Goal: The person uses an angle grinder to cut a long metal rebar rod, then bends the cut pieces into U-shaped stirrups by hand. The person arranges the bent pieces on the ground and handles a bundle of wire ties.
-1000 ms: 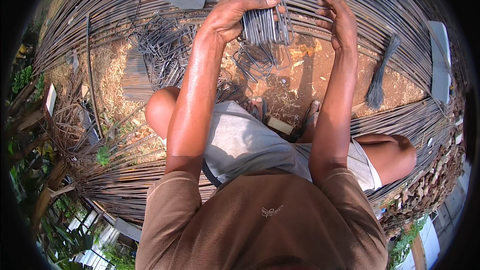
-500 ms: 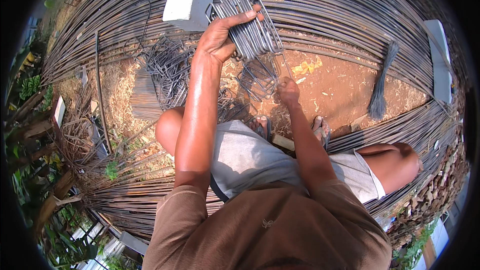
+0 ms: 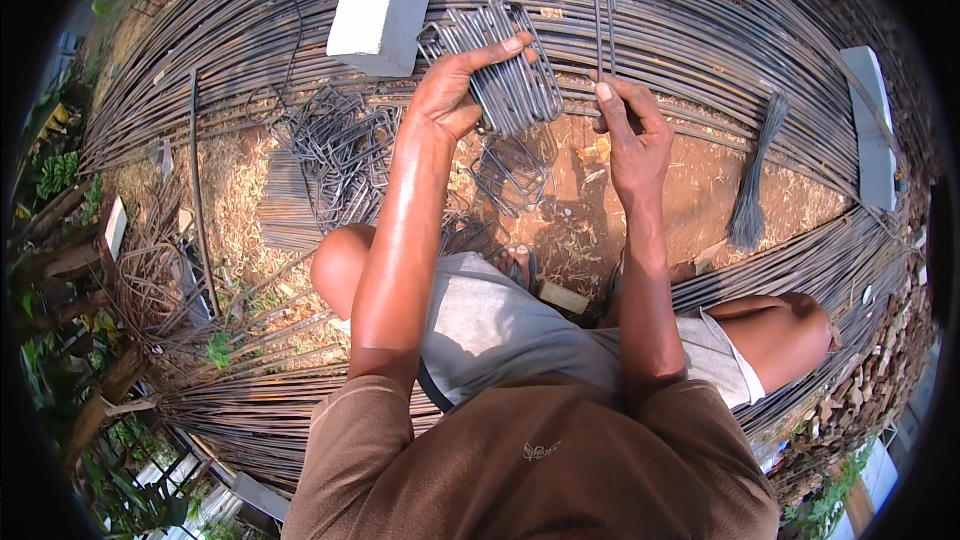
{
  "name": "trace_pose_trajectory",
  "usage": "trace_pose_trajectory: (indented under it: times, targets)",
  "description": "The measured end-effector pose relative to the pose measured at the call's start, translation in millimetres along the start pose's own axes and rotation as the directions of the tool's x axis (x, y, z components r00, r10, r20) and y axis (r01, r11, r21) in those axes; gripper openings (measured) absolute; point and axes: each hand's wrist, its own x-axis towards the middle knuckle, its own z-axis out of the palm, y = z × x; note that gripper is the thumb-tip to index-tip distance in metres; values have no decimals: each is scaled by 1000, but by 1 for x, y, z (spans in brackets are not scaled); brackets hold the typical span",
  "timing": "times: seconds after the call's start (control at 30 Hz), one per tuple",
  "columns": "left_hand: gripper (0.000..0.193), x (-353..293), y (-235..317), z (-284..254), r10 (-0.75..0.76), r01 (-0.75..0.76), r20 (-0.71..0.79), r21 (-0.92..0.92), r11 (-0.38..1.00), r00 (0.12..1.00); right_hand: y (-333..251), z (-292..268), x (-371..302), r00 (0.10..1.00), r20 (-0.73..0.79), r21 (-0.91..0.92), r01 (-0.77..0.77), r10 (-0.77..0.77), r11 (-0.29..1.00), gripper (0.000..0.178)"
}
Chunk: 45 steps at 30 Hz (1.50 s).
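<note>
A thick stack of bent steel stirrups (image 3: pixel 505 90) is gripped in my left hand (image 3: pixel 452 90), the thumb laid over the top and the fingers curled round the far side. To its right, my right hand (image 3: pixel 636 138) pinches one single stirrup (image 3: pixel 605 25) by its near end. That stirrup points away from me and looks narrow, seen nearly edge-on, apart from the stack. Below the stack, a few loose stirrups (image 3: pixel 510 175) lie on the soil between my feet. Left of my left forearm is a larger tangled pile of stirrups (image 3: pixel 345 145).
Long steel bars (image 3: pixel 700 20) spread across the far side. A white block (image 3: pixel 385 5) stands on them, another block (image 3: pixel 872 130) at the right. A bundle of thin tie wire (image 3: pixel 760 175) lies on the right. Short cut rods (image 3: pixel 288 200) and a long bar (image 3: pixel 200 190) are at left.
My right hand has risen from low beside the stack and moved right and away, now holding up a single stirrup. My left hand still holds the stack, shifted slightly.
</note>
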Motion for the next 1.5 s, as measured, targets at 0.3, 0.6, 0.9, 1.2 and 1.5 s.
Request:
trace_pose_trajectory:
  times: [0.3,0.6,0.9,1.2,1.5]
  targets:
    - [47,-8,-5,-4,9,-17,104,72,997,995,-5,35,-12,983,166,-89,90,-75,992,20]
    - [40,-15,17,-2,163,-163,7,66,984,987,140,24,-11,955,-39,-84,-297,294,951,38]
    - [37,-39,45,4,172,-182,-130,-62,981,976,251,90,-95,823,331,-718,-98,462,689,66]
    - [39,-39,47,3,151,-166,-140,-98,981,979,261,80,-85,876,263,-698,-117,404,707,34]
    - [37,-32,48,-6,155,-171,-119,-140,975,981,264,59,-75,733,457,-540,-222,504,812,34]
